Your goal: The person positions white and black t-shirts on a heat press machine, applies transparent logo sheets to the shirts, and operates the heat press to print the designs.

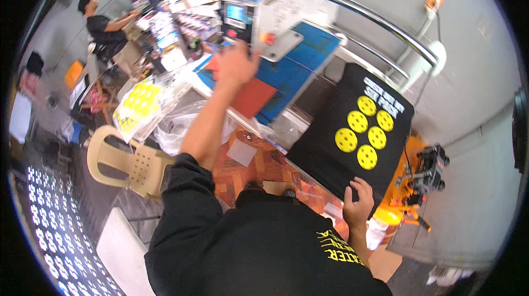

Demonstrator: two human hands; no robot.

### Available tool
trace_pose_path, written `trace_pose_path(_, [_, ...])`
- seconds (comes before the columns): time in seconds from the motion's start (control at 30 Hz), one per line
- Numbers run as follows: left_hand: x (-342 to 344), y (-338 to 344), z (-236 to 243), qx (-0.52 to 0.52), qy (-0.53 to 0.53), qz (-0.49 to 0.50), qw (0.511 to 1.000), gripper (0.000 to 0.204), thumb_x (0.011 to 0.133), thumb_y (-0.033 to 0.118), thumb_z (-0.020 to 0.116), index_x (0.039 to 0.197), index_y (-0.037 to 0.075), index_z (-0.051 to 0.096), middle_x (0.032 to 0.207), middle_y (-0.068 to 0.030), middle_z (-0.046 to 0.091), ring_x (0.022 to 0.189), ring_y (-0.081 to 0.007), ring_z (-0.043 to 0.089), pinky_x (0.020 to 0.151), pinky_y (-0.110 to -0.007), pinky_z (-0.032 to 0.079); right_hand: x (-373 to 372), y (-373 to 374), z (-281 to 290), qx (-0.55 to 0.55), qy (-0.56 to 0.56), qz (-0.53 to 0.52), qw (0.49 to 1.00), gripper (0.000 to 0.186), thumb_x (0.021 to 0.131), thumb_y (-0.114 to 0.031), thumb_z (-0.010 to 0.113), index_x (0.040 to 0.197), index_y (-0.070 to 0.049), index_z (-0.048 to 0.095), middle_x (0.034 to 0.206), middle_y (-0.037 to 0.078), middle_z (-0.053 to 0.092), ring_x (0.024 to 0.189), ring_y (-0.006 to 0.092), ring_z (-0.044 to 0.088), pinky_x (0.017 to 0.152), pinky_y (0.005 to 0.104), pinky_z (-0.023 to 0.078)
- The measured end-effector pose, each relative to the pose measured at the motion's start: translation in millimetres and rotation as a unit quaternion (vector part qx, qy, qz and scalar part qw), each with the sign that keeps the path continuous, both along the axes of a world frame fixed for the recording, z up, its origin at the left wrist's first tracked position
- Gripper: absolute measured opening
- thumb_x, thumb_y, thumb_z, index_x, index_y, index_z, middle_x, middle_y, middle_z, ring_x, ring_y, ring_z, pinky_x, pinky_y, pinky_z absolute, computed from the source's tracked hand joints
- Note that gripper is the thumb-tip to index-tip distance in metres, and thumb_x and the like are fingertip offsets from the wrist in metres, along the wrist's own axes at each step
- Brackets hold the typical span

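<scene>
Now, grey walls [485, 147], reddish patterned floor [267, 158]; black printed cloth [358, 122] lies spread at right, right hand [357, 205] by its near edge, fingers loosely apart; left hand [237, 64], blurred, fingers spread, partly hides the blue bed [292, 78], contact unclear.

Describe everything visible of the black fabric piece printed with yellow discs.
The black fabric piece lies spread nearly flat, right of the blue rectangular panel. White lettering crosses its far end; below sit six yellow discs dotted with dark holes. The right hand is at its near edge; whether they touch is unclear.
</scene>
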State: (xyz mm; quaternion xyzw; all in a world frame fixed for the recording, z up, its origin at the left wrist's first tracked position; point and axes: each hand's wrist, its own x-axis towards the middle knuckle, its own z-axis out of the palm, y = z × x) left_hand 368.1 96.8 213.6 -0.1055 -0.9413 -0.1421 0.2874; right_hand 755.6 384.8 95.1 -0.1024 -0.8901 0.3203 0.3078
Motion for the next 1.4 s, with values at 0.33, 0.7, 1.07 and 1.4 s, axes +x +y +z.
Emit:
trace_pose_path(0.33, [99, 30, -20, 0.131, -0.003, -0.360, 0.924, 0.026, 0.080, 0.028, 0.075, 0.092, 0.006, 0.071, 0.141, -0.0194, 0.051, 0.136, -0.0381, 0.044, 0.110, -0.059, 0.029, -144, -91, 82, 0.084, 0.035, 0.076, 0.993, 0.033, 0.084, -0.010, 0.072, 0.115, 0.000, 0.064, 0.131, 0.025, 0.057, 0.121, 0.0373, 0.056, 0.105, 0.0449, 0.043])
trace_pose_path(0.7, [-94, -252, -125, 0.202, -0.184, -0.276, 0.921, 0.014, 0.083, 0.015, 0.072, 0.092, 0.005, 0.070, 0.122, -0.0167, 0.065, 0.116, -0.0354, 0.061, 0.103, -0.045, 0.044, -257, -107, 106, -0.056, 0.255, -0.367, 0.893, 0.075, 0.101, -0.035, 0.063, 0.156, 0.001, 0.026, 0.158, 0.027, 0.032, 0.140, 0.0350, 0.040, 0.114, 0.0453, 0.037])
trace_pose_path(1.07, [-274, -259, -216, 0.218, -0.188, -0.251, 0.924, 0.015, 0.085, 0.011, 0.068, 0.096, 0.001, 0.069, 0.112, -0.0179, 0.067, 0.110, -0.0362, 0.062, 0.098, -0.044, 0.047, -224, -30, 66, -0.047, 0.324, -0.409, 0.852, 0.056, 0.104, -0.028, 0.061, 0.153, -0.009, 0.041, 0.139, 0.010, 0.055, 0.111, 0.0159, 0.057, 0.087, 0.0263, 0.048])
trace_pose_path(1.4, [-317, -178, -221, 0.041, -0.229, -0.101, 0.967, 0.031, 0.090, 0.031, 0.067, 0.110, 0.007, 0.068, 0.119, -0.0128, 0.064, 0.119, -0.0358, 0.053, 0.100, -0.057, 0.038, -223, -8, 78, -0.014, 0.226, -0.563, 0.795, 0.053, 0.103, -0.038, 0.060, 0.147, -0.009, 0.050, 0.112, 0.008, 0.069, 0.087, 0.0121, 0.063, 0.078, 0.0278, 0.050])
